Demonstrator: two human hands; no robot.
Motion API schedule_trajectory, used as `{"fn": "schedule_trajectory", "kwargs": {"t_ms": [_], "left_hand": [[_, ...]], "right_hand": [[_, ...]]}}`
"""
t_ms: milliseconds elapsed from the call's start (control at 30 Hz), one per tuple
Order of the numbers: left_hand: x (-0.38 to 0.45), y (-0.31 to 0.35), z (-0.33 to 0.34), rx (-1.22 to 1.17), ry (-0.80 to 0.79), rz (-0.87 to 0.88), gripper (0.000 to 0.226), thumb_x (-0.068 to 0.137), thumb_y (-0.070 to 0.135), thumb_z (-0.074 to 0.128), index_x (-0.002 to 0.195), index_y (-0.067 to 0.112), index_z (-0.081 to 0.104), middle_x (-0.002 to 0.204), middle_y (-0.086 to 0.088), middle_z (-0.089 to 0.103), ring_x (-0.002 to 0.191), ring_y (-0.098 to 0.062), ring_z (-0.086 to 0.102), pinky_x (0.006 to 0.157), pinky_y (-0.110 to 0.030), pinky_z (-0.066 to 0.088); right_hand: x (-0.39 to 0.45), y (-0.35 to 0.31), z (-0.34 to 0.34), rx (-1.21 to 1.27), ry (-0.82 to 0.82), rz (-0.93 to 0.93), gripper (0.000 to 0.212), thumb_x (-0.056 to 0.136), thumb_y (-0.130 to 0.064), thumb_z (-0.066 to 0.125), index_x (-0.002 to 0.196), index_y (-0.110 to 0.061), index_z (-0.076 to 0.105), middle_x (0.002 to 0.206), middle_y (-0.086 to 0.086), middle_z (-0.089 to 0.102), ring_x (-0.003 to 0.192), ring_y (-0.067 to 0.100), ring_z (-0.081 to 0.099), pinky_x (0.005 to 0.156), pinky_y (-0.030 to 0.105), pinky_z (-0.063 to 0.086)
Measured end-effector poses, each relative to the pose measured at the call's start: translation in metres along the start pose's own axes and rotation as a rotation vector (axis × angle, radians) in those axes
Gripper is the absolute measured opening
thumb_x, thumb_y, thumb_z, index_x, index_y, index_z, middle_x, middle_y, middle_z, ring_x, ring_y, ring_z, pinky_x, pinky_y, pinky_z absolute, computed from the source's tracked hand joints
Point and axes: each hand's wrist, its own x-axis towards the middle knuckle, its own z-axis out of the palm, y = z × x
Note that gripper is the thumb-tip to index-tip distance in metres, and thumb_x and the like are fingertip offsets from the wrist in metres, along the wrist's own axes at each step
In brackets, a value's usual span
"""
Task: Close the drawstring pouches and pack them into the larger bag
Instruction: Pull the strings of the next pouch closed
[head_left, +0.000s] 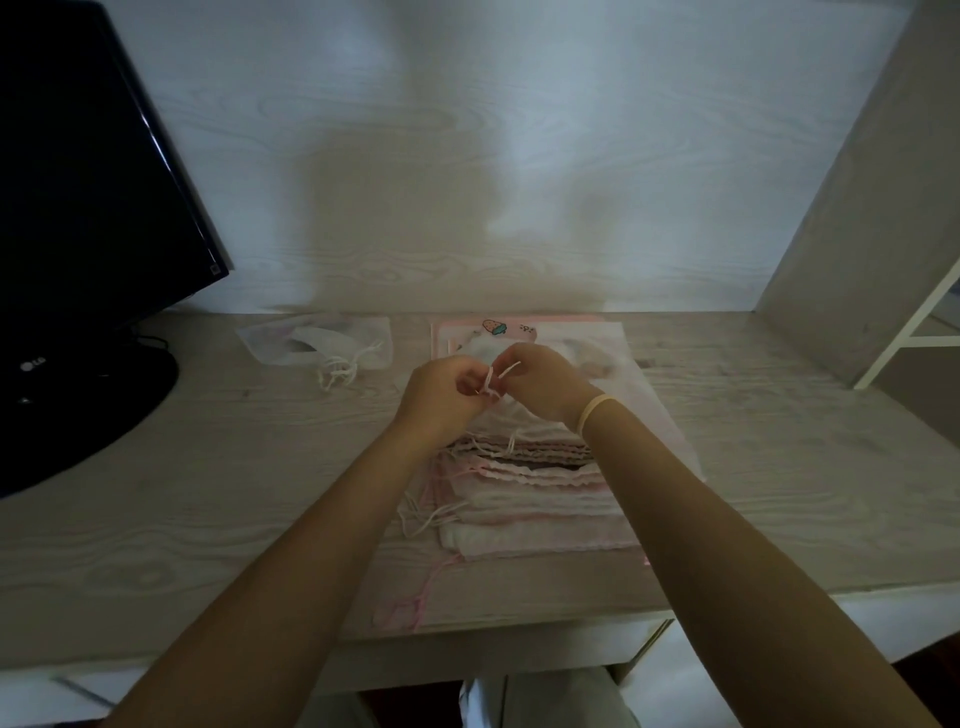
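Centre of frame: left hand (439, 395) and right hand (540, 384), fingers curled, both pinch the drawstrings (491, 382) of a sheer white pouch (511, 413) held above the pouch stack (535, 499). The larger bag (649, 374) lies flat beneath. One closed pouch (317, 340) rests left of centre, near the monitor (88, 208).

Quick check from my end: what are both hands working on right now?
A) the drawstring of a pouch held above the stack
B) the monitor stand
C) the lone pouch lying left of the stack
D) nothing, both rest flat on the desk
A: the left hand and right hand pinch the drawstring of a pouch raised over the stack of pouches; the lone pouch lies untouched on the desk.
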Motion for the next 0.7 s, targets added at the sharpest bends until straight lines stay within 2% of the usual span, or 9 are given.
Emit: {"fn": "schedule_trajectory", "kwargs": {"t_ms": [100,167,267,300,400,467,600,700], "left_hand": [[-0.003,-0.006,0.001,-0.004,0.105,0.032,0.014,0.077,0.01,0.079,0.083,0.02,0.073,0.076,0.007,0.071,0.07,-0.007,0.065,0.068,-0.022,0.052],[-0.006,-0.009,0.004,-0.024,0.156,0.047,0.014,0.078,0.007,0.077,0.081,0.02,0.073,0.074,0.007,0.071,0.069,-0.006,0.065,0.068,-0.022,0.053],[-0.007,-0.014,0.008,-0.043,0.202,0.064,0.015,0.077,0.008,0.077,0.081,0.021,0.073,0.078,0.006,0.071,0.073,-0.01,0.067,0.069,-0.024,0.053],[-0.008,-0.015,0.01,-0.055,0.21,0.067,0.016,0.076,0.008,0.077,0.081,0.022,0.073,0.08,0.005,0.071,0.075,-0.011,0.067,0.071,-0.025,0.054],[-0.007,-0.018,0.012,-0.077,0.228,0.059,0.022,0.074,0.007,0.078,0.079,0.027,0.072,0.082,0.004,0.071,0.076,-0.013,0.067,0.072,-0.029,0.055],[-0.007,-0.02,0.012,-0.084,0.233,0.039,0.023,0.074,0.007,0.079,0.078,0.029,0.071,0.079,0.005,0.069,0.071,-0.014,0.065,0.068,-0.031,0.055],[-0.01,-0.015,0.007,-0.153,0.191,-0.018,0.024,0.077,0.005,0.076,0.077,0.029,0.07,0.078,0.005,0.067,0.056,-0.018,0.064,0.057,-0.032,0.055],[-0.012,-0.011,0.005,-0.218,0.156,-0.069,0.019,0.08,0.006,0.073,0.081,0.025,0.071,0.085,0.005,0.069,0.052,-0.015,0.065,0.051,-0.028,0.05]], "right_hand": [[0.003,-0.004,0.001,-0.001,-0.018,0.02,0.026,0.084,-0.007,0.064,0.066,-0.026,0.06,0.089,0.009,0.072,0.087,0.03,0.066,0.079,0.037,0.054],[0.003,-0.005,0.001,-0.005,-0.039,0.024,0.023,0.082,-0.008,0.066,0.064,-0.022,0.063,0.083,0.007,0.07,0.085,0.026,0.065,0.08,0.035,0.053],[0.005,-0.003,0.0,0.014,-0.066,0.04,0.008,0.083,-0.008,0.067,0.083,-0.011,0.074,0.072,-0.003,0.062,0.076,0.014,0.057,0.073,0.027,0.047],[0.005,-0.002,-0.001,0.006,-0.09,0.038,0.011,0.083,-0.008,0.066,0.09,-0.009,0.075,0.072,-0.004,0.061,0.076,0.013,0.056,0.073,0.028,0.046],[0.005,0.002,-0.001,-0.04,-0.198,0.036,0.017,0.083,-0.008,0.062,0.093,-0.006,0.076,0.078,0.002,0.063,0.079,0.016,0.054,0.083,0.037,0.049],[0.003,0.004,0.001,0.039,-0.219,0.045,0.016,0.081,-0.006,0.06,0.087,-0.01,0.075,0.078,0.002,0.064,0.079,0.015,0.054,0.085,0.035,0.05],[0.002,0.009,0.003,0.108,-0.184,0.041,0.012,0.08,-0.006,0.062,0.081,-0.007,0.073,0.073,0.002,0.063,0.073,0.014,0.054,0.081,0.034,0.051],[0.003,0.011,0.004,0.153,-0.153,0.058,0.014,0.079,-0.005,0.065,0.075,-0.017,0.072,0.072,0.0,0.065,0.07,0.014,0.057,0.074,0.03,0.052]]}}
